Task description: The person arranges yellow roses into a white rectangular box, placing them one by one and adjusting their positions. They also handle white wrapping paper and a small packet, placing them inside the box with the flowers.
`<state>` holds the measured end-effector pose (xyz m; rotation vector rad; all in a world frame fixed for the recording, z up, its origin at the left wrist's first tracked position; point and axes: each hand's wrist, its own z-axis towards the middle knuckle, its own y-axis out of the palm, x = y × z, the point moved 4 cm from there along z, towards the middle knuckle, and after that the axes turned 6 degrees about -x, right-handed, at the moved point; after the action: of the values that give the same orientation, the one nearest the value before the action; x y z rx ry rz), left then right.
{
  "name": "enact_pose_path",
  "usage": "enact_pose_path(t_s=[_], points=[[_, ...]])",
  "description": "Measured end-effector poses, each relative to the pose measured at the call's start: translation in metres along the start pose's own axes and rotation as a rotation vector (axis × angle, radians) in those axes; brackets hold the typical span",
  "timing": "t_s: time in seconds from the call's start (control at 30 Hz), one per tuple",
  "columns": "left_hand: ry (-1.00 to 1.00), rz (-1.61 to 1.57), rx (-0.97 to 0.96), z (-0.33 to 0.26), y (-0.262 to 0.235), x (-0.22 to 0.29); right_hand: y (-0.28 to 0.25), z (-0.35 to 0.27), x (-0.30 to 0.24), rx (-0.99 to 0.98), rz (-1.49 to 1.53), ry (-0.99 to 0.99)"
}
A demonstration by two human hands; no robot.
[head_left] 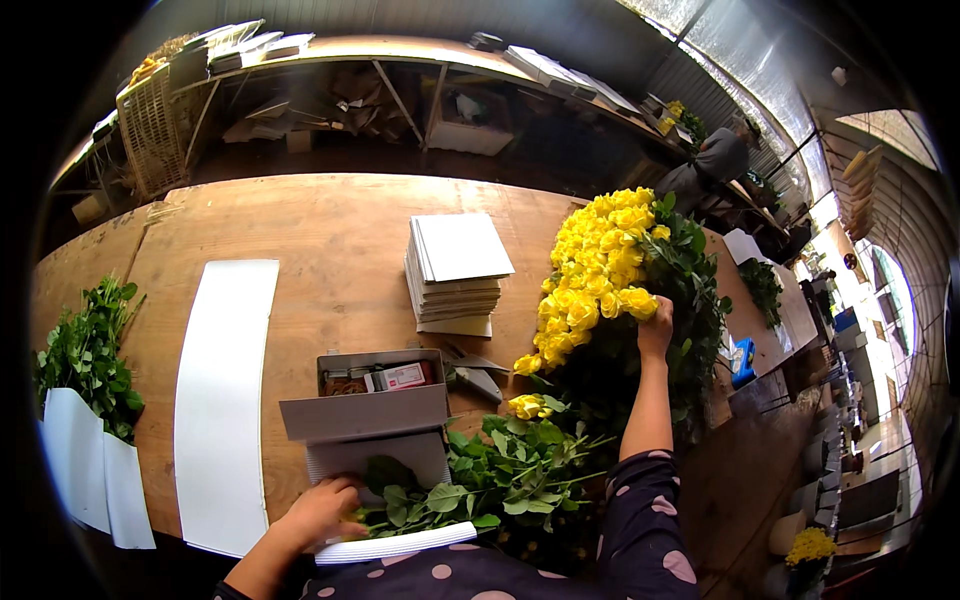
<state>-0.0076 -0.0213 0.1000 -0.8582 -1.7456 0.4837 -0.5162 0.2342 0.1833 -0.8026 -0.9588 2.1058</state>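
My right hand (pixel 656 328) reaches out to a big heap of yellow roses (pixel 590 265). Its fingers are closed at a yellow rose (pixel 637 302) on the near right side of the heap; the stem is hidden. Low in front of me, my left hand (pixel 325 513) rests with its fingers slightly apart by a corrugated cardboard sheet (pixel 400 458). Beside that hand lie green rose leaves and stems (pixel 520 465), with a few yellow blooms (pixel 530 405) at their far end. A white corrugated edge (pixel 400 545) curves along my body.
Behind the cardboard stands a grey open box (pixel 365 415) with small items inside, shears (pixel 475 375) beside it. Farther off is a stack of white cards (pixel 460 265). A long white sheet (pixel 225 400) and wrapped greenery (pixel 90 360) lie left. A person (pixel 715 165) is at the back right.
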Motion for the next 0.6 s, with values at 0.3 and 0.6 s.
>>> enact_pose_path(t_s=[0.3,0.6], points=[[0.048,0.019,0.077,-0.002,0.004,0.002,-0.129,-0.081,-0.026,0.371,-0.294,-0.300],[0.048,0.109,0.193,-0.011,-0.006,0.010,-0.182,-0.106,-0.093,0.352,-0.050,-0.456]])
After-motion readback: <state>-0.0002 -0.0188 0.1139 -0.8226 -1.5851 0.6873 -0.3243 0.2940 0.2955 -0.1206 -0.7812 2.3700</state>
